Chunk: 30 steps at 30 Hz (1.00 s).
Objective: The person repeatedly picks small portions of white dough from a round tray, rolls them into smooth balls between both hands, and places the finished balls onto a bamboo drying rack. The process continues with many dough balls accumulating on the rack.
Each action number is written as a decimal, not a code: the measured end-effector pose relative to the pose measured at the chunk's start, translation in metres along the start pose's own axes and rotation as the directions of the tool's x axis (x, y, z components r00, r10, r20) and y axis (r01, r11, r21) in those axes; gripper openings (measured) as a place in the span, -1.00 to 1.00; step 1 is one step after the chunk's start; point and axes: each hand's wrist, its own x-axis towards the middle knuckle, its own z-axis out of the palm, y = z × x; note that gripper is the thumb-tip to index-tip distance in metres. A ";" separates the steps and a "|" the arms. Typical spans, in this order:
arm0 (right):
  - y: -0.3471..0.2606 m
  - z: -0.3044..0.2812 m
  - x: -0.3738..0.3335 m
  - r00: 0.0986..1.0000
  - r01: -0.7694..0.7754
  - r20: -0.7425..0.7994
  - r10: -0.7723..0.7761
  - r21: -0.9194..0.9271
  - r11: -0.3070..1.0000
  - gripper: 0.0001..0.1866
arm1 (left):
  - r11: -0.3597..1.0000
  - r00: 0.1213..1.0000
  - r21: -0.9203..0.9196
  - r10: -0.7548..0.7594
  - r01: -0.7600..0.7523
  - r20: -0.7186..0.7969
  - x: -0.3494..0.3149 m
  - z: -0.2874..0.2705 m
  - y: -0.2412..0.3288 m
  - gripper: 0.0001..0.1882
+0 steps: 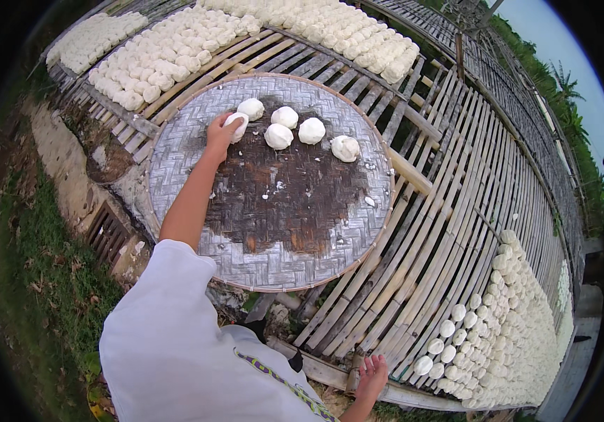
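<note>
White ball [236, 126], in left hand [226, 132], at the upper left part of a round woven tray [281, 271]. Left fingers closed round the ball's left side, gripping it; can't tell if its underside touches the tray. Left arm reaches up across the tray's left part, white sleeve [161, 309] at the tray's lower edge. Right hand [372, 376] low in view, beside the near edge of the bamboo rack [414, 267]; fingers loosely open, apart, nothing visible in them.

Five loose balls [279, 136] also on the tray, upper half: one just beside the held ball, up and to its right; three grouped near the middle; one off to the right, somewhat apart. Surfaces uneven, roughly round. Tray weave pale grey toward the rim, dark brown across the middle, white crumbs [279, 186] scattered on it. Tray lies on the rack's slats, left side by a concrete ledge.

More white balls packed close on the rack: upper-left batch [158, 63], top batch [344, 35], big lower-right batch [509, 334] with looser ones along its left edge. Patterned strap [284, 387] hangs over the white shirt. Rusty grate [107, 232] and grass [56, 260] at left.
</note>
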 end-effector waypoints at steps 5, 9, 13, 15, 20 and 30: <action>-0.050 0.064 0.000 0.975 0.110 0.190 -0.114 0.029 0.994 -0.45 | 0.408 0.745 -0.660 -0.081 0.631 0.662 -0.070 -0.007 0.056 -0.18; -0.108 0.152 -0.010 0.860 0.380 0.345 -0.375 0.056 0.923 -0.55 | 0.258 0.493 -0.497 0.083 0.829 0.866 -0.163 0.037 0.104 0.03; -0.173 0.226 -0.035 0.377 0.850 0.422 -0.824 0.197 0.489 -0.52 | 0.119 0.175 -0.183 0.074 0.976 0.982 -0.266 0.097 0.135 0.11; -0.196 0.251 -0.040 0.381 0.797 0.455 -0.805 0.279 0.535 -0.51 | 0.114 0.055 -0.060 0.052 0.992 0.997 -0.308 0.128 0.144 0.05; -0.206 0.246 -0.036 0.589 0.685 0.331 -0.738 0.281 0.672 -0.64 | 0.206 0.135 -0.095 -0.195 0.974 0.971 -0.366 0.184 0.155 -0.25; -0.125 0.164 0.006 0.968 -0.077 0.199 -0.156 0.821 0.565 -0.57 | 0.989 0.475 -0.148 0.132 -0.003 0.870 -0.465 0.168 0.108 -0.43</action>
